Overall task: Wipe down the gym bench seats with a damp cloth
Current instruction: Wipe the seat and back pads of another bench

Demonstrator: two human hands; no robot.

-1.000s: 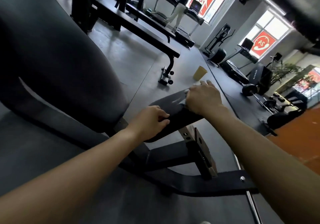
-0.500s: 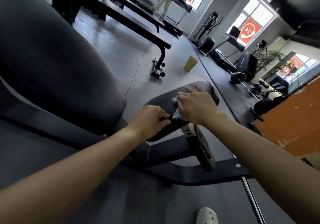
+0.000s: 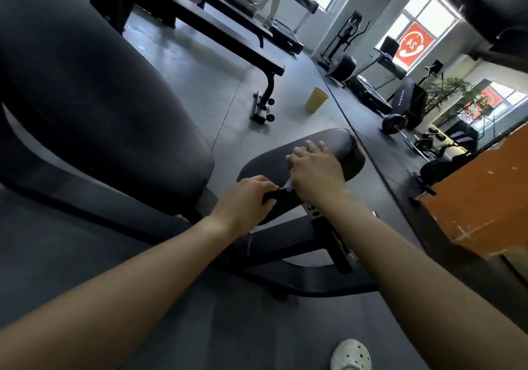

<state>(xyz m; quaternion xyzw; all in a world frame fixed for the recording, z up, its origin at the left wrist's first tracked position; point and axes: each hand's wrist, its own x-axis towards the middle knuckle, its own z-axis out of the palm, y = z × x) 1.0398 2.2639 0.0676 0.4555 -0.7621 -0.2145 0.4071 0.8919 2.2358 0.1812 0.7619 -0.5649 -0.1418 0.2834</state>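
Note:
A black padded bench seat (image 3: 347, 144) lies in the middle of the view, tilted on its black frame. My right hand (image 3: 315, 169) lies flat on the seat with fingers stretched forward, pressing a pale cloth (image 3: 289, 184) whose edges peek out at the wrist and by the fingers. My left hand (image 3: 245, 199) grips the near edge of the seat, fingers curled over the pad. The large black backrest (image 3: 94, 89) of the same bench fills the left side.
A yellow cup (image 3: 315, 99) stands on the grey floor beyond the seat. A flat bench (image 3: 217, 29) runs across the back. Treadmills with a person walking, a barbell (image 3: 394, 122), and an orange surface (image 3: 480, 198) stand to the right. My white shoe (image 3: 351, 355) is below.
My right hand has slid with the cloth back along the seat and then forward again; the far end of the seat is now uncovered. My left hand keeps its grip on the near edge.

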